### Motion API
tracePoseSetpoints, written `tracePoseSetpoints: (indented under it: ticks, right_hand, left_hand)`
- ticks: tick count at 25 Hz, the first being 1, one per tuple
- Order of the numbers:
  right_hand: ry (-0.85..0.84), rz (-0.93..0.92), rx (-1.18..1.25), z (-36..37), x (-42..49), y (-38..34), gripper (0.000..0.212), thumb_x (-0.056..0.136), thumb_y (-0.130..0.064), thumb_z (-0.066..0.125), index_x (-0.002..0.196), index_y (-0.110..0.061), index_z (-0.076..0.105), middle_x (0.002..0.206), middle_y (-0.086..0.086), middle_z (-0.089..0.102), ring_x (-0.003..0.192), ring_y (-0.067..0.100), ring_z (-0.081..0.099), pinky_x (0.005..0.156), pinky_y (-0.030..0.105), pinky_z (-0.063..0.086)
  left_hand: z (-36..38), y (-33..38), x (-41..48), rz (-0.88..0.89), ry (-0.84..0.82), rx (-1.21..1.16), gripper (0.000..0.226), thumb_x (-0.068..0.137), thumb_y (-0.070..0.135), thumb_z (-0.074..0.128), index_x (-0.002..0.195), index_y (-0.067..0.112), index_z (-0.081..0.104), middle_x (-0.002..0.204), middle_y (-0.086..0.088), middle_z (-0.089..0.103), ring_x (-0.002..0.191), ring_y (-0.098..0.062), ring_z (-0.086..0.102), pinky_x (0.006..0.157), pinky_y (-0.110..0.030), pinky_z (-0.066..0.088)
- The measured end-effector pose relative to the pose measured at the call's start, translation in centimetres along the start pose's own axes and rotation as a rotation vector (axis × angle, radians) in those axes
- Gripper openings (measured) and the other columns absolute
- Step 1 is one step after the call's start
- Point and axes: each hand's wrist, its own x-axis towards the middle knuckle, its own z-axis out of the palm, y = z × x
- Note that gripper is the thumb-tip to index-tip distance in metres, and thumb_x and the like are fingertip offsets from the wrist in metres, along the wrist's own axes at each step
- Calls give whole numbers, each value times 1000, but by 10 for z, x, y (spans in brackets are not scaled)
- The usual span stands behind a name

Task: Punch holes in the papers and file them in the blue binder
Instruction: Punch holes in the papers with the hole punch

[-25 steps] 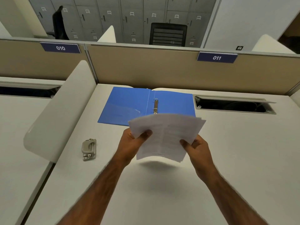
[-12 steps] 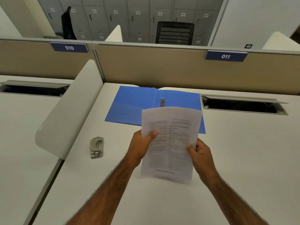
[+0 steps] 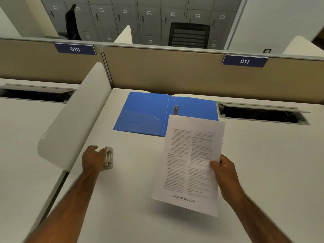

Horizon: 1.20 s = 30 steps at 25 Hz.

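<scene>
A stack of printed papers (image 3: 189, 163) hangs upright over the white desk (image 3: 271, 172), pinched at its right edge by my right hand (image 3: 226, 176). Its top overlaps the near right corner of the blue binder (image 3: 145, 114), which lies open and flat at the back of the desk with its metal rings (image 3: 175, 109) showing. To the left, my left hand (image 3: 92, 158) rests on the small grey hole punch (image 3: 109, 158), fingers curled over its left side. The punch sits on the desk.
A white curved divider (image 3: 73, 116) rises just left of the punch. A beige partition (image 3: 166, 72) closes the back of the desk. An open cable slot (image 3: 263, 114) lies to the right of the binder.
My left hand has let go of the papers and moved left onto the hole punch. The right hand alone now holds the papers, shifted slightly right.
</scene>
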Motion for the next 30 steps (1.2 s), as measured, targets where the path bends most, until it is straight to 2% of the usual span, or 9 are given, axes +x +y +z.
tracePoseSetpoints:
  ticks: [3, 5, 10, 16, 20, 22, 24, 27, 30]
  right_hand:
    - [1, 21, 13, -10, -1, 1, 22, 96, -7, 55, 109, -22, 65, 103, -1, 73, 88, 26, 72, 79, 48, 61]
    - [-5, 36, 10, -17, -1, 4, 24, 96, -6, 54, 108, -24, 65, 102, -2, 73, 88, 25, 73, 77, 47, 61]
    - [-50, 95, -37, -31, 3, 24, 23, 96, -9, 53, 109, -22, 65, 104, 1, 74, 88, 26, 74, 81, 50, 61]
    - [-117, 173, -33, -33, 2, 51, 19, 96, -10, 55, 108, -18, 67, 102, 3, 76, 85, 25, 76, 82, 49, 61]
    - [-134, 210, -63, -31, 5, 66, 22, 95, -9, 52, 109, -18, 67, 103, 3, 76, 86, 24, 76, 80, 45, 62]
    - [-142, 223, -82, -29, 7, 72, 23, 94, -11, 52, 110, -18, 67, 103, 2, 76, 86, 24, 76, 79, 46, 62]
    - [-144, 231, -90, -27, 8, 77, 24, 93, -10, 52, 110, -19, 67, 104, 1, 76, 86, 23, 76, 80, 45, 62]
    - [-151, 237, -76, -21, 10, 77, 25, 93, -9, 51, 110, -18, 67, 105, 1, 76, 87, 23, 75, 79, 43, 62]
    - [-164, 237, -63, -14, 12, 75, 24, 94, -10, 51, 112, -19, 66, 106, 0, 75, 88, 23, 75, 79, 42, 62]
  left_hand:
    - [4, -5, 4, -76, -79, -149, 26, 76, 21, 76, 98, 9, 71, 110, -17, 71, 99, -36, 67, 89, -47, 56]
    - [7, -3, -5, -102, -172, -251, 14, 79, 7, 70, 93, 8, 71, 103, -21, 70, 88, -36, 68, 80, -53, 58]
    - [31, 16, -68, -49, -376, -296, 20, 86, -6, 58, 100, 3, 69, 94, -19, 67, 70, -29, 64, 47, -28, 57]
    - [78, 22, -129, -39, -560, -236, 21, 86, -3, 59, 97, 10, 71, 96, -19, 71, 75, -31, 69, 70, -48, 61]
    - [90, 26, -144, -18, -586, -218, 18, 86, 2, 62, 99, 10, 71, 96, -16, 72, 78, -30, 70, 72, -47, 62]
    - [92, 25, -144, 53, -521, -149, 12, 87, 14, 65, 97, 13, 71, 97, -10, 72, 85, -28, 70, 77, -45, 61]
    - [92, 25, -144, 145, -458, -21, 18, 90, 24, 63, 103, 14, 70, 101, -4, 71, 87, -22, 65, 78, -38, 57]
    - [93, 24, -142, 203, -460, 42, 25, 94, 26, 59, 112, 11, 68, 107, -4, 69, 91, -19, 62, 77, -30, 50]
    - [94, 24, -142, 209, -477, 39, 25, 93, 25, 60, 112, 11, 68, 107, -4, 70, 92, -19, 63, 81, -33, 53]
